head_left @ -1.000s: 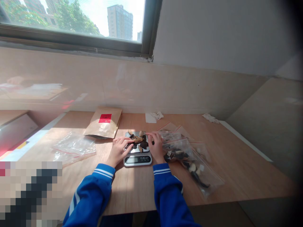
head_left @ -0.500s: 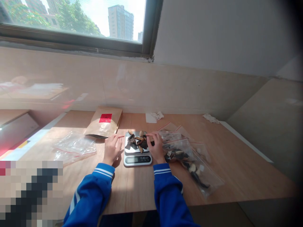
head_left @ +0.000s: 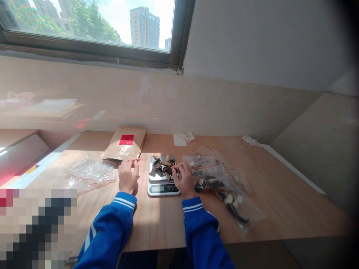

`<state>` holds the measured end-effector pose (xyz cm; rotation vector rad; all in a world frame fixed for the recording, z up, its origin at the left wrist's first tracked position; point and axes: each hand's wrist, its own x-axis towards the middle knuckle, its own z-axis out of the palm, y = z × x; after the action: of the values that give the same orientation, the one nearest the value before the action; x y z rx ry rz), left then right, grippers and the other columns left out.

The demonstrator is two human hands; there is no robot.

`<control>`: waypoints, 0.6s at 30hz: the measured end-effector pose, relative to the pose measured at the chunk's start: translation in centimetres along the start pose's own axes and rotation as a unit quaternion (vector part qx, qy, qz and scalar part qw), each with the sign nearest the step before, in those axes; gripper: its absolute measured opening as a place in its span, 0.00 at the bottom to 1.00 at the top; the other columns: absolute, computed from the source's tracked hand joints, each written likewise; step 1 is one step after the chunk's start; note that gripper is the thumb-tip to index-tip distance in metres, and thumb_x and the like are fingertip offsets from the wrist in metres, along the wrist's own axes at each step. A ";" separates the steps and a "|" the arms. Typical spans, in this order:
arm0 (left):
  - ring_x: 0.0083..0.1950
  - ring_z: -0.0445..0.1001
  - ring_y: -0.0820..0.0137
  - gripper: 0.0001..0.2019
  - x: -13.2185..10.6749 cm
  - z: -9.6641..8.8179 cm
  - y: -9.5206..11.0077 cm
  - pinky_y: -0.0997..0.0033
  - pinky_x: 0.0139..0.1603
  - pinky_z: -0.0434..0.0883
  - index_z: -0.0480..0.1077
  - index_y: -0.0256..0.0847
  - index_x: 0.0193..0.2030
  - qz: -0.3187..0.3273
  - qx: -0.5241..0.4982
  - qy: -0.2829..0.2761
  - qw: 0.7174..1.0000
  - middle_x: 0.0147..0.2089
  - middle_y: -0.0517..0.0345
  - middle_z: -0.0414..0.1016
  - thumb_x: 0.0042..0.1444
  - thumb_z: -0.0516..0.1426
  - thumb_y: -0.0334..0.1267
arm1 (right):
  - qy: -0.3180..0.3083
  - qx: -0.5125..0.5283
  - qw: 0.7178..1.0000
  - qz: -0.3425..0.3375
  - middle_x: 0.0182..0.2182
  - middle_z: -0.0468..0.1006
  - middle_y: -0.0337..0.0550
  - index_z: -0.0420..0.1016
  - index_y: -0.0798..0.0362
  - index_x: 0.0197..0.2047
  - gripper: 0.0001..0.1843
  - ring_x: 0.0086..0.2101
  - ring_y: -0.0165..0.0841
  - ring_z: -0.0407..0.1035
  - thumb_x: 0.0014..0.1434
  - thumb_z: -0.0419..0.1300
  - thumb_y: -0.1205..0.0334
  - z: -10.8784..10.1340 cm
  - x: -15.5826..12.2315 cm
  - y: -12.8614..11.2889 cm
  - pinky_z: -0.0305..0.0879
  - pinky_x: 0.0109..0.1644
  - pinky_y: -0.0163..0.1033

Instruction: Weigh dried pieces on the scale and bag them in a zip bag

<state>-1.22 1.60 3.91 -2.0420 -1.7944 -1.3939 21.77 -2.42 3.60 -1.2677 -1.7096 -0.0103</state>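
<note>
A small white kitchen scale (head_left: 163,189) stands in front of me, its plate heaped with dark and tan dried pieces (head_left: 165,170) whose exact kind I cannot tell. My right hand (head_left: 183,180) is at the plate's right edge, fingers loosely bent and apart, the index finger reaching over the pieces. No piece shows in its grasp. To the left of the scale, my left hand (head_left: 129,176) hovers with its fingers spread and nothing in them, apart from the plate. Its fingertips are near the bottom of a brown paper bag (head_left: 125,147) with a red label.
Clear zip bags (head_left: 237,201) with dark and pale pieces lie right of the scale, overlapping. A flat clear zip bag (head_left: 92,172) is on the left. Crumpled white paper (head_left: 188,137) lies by the wall, another scrap (head_left: 250,141) further right. The wooden table (head_left: 280,194) meets a tiled wall.
My left hand has drawn away from the scale, slightly to the left. My right hand has shifted down a little at the plate's right side. The pieces stay on the plate.
</note>
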 end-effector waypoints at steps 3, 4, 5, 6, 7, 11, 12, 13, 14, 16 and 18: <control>0.45 0.68 0.60 0.15 0.3 -0.8 -1.1 0.58 0.48 0.61 0.73 0.40 0.42 -0.061 0.066 0.059 0.994 0.43 0.49 0.73 0.62 0.46 0.39 | -0.008 -0.007 1.000 -0.002 0.36 0.72 0.44 0.73 0.51 0.36 0.08 0.40 0.37 0.66 0.61 0.52 0.62 0.1 -0.3 0.0 0.59 0.46 0.43; 0.47 0.67 0.58 0.15 0.4 -1.1 -1.6 0.56 0.49 0.61 0.72 0.39 0.44 -0.091 0.094 0.079 0.988 0.44 0.47 0.72 0.62 0.45 0.39 | -0.011 -0.010 1.000 -0.002 0.36 0.72 0.44 0.73 0.51 0.37 0.08 0.40 0.37 0.66 0.61 0.52 0.62 0.1 -0.4 0.1 0.59 0.46 0.43; 0.49 0.67 0.56 0.16 0.4 -1.5 -2.2 0.54 0.50 0.61 0.71 0.39 0.46 -0.124 0.121 0.096 0.980 0.46 0.45 0.72 0.61 0.45 0.39 | -0.011 -0.013 1.000 -0.002 0.36 0.72 0.44 0.73 0.51 0.37 0.08 0.40 0.36 0.66 0.61 0.52 0.62 0.1 -0.5 0.1 0.59 0.46 0.43; 0.51 0.66 0.54 0.16 0.4 -1.8 -2.8 0.52 0.51 0.60 0.70 0.39 0.49 -0.156 0.145 0.106 0.971 0.48 0.43 0.71 0.61 0.46 0.39 | -0.008 -0.017 1.000 -0.001 0.36 0.72 0.44 0.73 0.51 0.37 0.09 0.40 0.36 0.66 0.62 0.52 0.62 0.1 -0.6 0.2 0.59 0.47 0.43; 0.52 0.65 0.52 0.17 0.3 -2.2 -3.5 0.49 0.51 0.60 0.68 0.38 0.52 -0.185 0.167 0.109 0.962 0.50 0.41 0.70 0.59 0.47 0.38 | -0.002 -0.022 1.000 0.004 0.36 0.72 0.44 0.73 0.51 0.37 0.09 0.40 0.36 0.66 0.62 0.51 0.62 0.1 -0.7 0.4 0.59 0.47 0.43; 0.54 0.64 0.47 0.20 -0.5 -3.3 -5.6 0.44 0.51 0.60 0.66 0.33 0.52 -0.258 0.227 0.048 0.938 0.52 0.35 0.68 0.55 0.50 0.38 | 0.036 -0.062 0.996 0.054 0.36 0.72 0.45 0.73 0.52 0.37 0.12 0.39 0.36 0.66 0.64 0.48 0.64 -0.5 -0.9 1.6 0.60 0.47 0.44; 0.53 0.64 0.47 0.18 -0.7 -3.5 -5.9 0.44 0.51 0.59 0.68 0.33 0.50 -0.261 0.233 0.032 0.936 0.50 0.35 0.69 0.55 0.50 0.39 | 0.045 -0.075 0.994 0.069 0.35 0.72 0.45 0.73 0.52 0.37 0.13 0.38 0.37 0.66 0.64 0.47 0.64 -0.7 -0.9 2.0 0.61 0.47 0.45; 0.52 0.64 0.46 0.17 -0.8 -3.6 -6.2 0.43 0.50 0.59 0.70 0.34 0.47 -0.260 0.236 0.022 0.936 0.49 0.36 0.69 0.55 0.50 0.40 | 0.053 -0.086 0.991 0.083 0.35 0.72 0.46 0.73 0.52 0.36 0.13 0.37 0.37 0.66 0.65 0.47 0.64 -0.9 -0.9 2.3 0.62 0.47 0.46; 0.52 0.65 0.47 0.16 -0.9 -3.7 -6.4 0.43 0.50 0.59 0.71 0.35 0.45 -0.257 0.236 0.021 0.937 0.48 0.37 0.70 0.55 0.50 0.40 | 0.059 -0.094 0.989 0.094 0.35 0.73 0.47 0.73 0.52 0.36 0.14 0.37 0.38 0.67 0.65 0.48 0.63 -1.2 -0.9 2.5 0.64 0.46 0.48; 0.50 0.65 0.47 0.15 -1.0 -3.8 -6.7 0.43 0.49 0.60 0.72 0.36 0.41 -0.257 0.233 0.031 0.937 0.46 0.38 0.71 0.56 0.49 0.41 | 0.066 -0.100 0.987 0.107 0.39 0.73 0.49 0.74 0.52 0.38 0.12 0.39 0.38 0.68 0.65 0.49 0.61 -1.7 -0.9 2.8 0.66 0.46 0.49; 0.49 0.66 0.48 0.16 -0.8 -4.0 -6.5 0.44 0.49 0.60 0.72 0.37 0.41 -0.273 0.227 0.062 0.933 0.44 0.39 0.72 0.57 0.48 0.42 | 0.071 -0.099 0.986 0.111 0.46 0.72 0.48 0.72 0.53 0.46 0.11 0.42 0.36 0.69 0.65 0.53 0.58 -2.1 -0.8 2.8 0.69 0.47 0.48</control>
<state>-8.76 0.67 2.61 -1.2515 -2.4504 -1.0174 25.21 -2.83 2.76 -1.5625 -1.4654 -0.1385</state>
